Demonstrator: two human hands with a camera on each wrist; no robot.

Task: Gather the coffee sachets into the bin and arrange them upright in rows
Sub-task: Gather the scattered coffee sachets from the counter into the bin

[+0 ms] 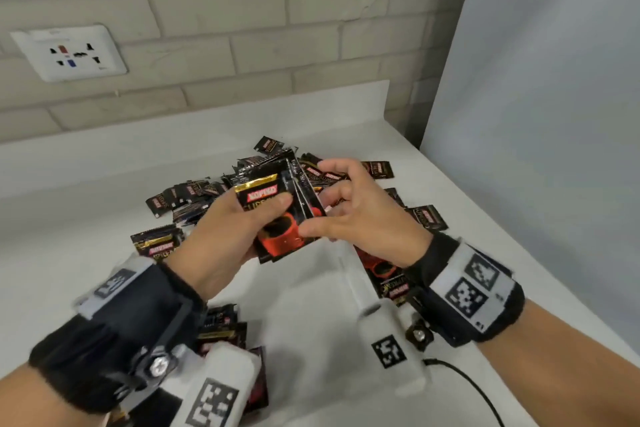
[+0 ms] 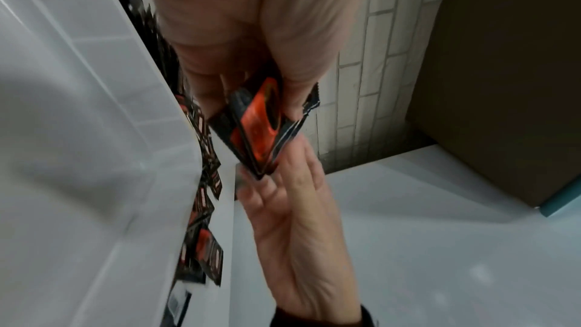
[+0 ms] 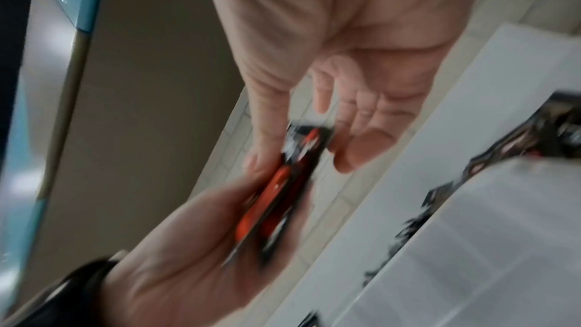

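Coffee sachets (image 1: 277,215), a small stack with a red cup on the front one, sit upright in my left hand (image 1: 221,232), thumb pressed across the face and fingers curled behind. To the right, my right hand (image 1: 349,208) pinches the stack's edge between thumb and fingertips. More loose sachets (image 1: 180,194) lie heaped on the white tabletop (image 1: 86,191) behind both hands, below a wall socket (image 1: 69,52) on pale brick.
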